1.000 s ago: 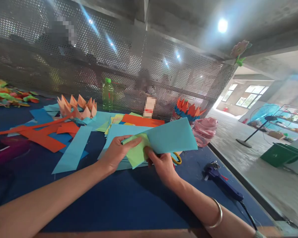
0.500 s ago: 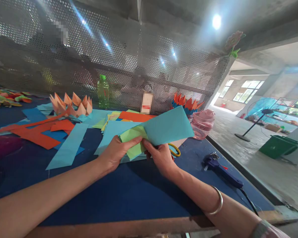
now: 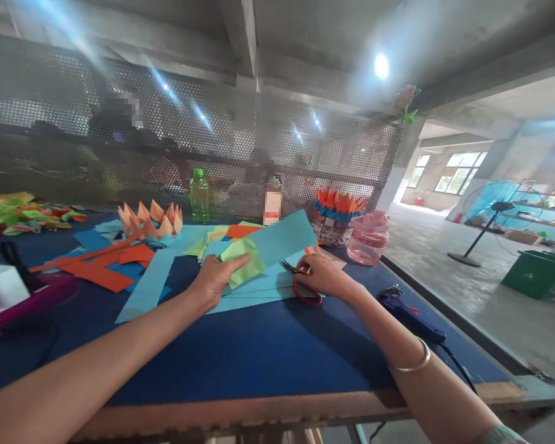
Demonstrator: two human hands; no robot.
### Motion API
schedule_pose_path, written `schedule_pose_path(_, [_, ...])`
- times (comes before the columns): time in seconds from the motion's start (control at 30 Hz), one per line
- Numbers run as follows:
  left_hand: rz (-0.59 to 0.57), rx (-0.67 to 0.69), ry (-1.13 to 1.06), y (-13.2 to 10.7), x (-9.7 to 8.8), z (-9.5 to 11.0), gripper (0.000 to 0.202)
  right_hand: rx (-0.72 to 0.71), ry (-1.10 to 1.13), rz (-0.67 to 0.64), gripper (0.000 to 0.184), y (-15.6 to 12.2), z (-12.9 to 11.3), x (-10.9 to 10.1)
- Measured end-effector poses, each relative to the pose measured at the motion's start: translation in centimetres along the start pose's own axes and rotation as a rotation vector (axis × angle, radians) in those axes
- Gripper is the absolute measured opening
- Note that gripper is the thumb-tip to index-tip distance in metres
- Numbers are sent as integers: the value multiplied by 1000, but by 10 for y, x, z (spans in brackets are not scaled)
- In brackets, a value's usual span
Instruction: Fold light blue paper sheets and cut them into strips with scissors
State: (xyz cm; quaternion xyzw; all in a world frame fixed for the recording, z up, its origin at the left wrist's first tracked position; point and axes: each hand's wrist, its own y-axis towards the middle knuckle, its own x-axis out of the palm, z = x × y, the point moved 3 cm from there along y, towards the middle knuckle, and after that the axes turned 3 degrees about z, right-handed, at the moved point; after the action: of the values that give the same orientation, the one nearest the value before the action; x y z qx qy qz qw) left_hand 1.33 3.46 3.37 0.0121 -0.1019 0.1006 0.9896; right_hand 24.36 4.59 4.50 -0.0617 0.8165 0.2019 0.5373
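Our left hand (image 3: pixel 213 280) pinches the green paper (image 3: pixel 245 264) against the blue sheet (image 3: pixel 289 237), above the blue stack (image 3: pixel 254 296); our right hand's (image 3: pixel 326 272) fingers curl round the scissors (image 3: pixel 298 269). The two papers are matched up, we judge; no cut shows yet.

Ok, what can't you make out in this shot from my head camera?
In the head view:
Scissors: partly covered by your right hand.
Left hand: some fingers hidden behind the light green paper.
White object: cut off by the left edge.
Green bottle: any print too small and blurred to read.
Shapes behind the perforated screen: blurred and veiled by its mesh.
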Motion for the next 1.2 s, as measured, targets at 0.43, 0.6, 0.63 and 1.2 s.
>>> schedule_pose_path(0.43, [80,8,-114,9,-5,14,26,87,-39,-10,46,-4,8,0])
schedule_pose_path(0.6, [122,13,-146,13,-9,20,24,14,287,-52,38,-1,-4,4])
schedule_pose_path(0.63, [124,11,-155,14,-10,21,24,-5,403,-95,35,-2,-9,7])
schedule_pose_path(1.2, [-4,-50,-271,-10,6,29,25,-99,838,-128,46,-24,-57,12])
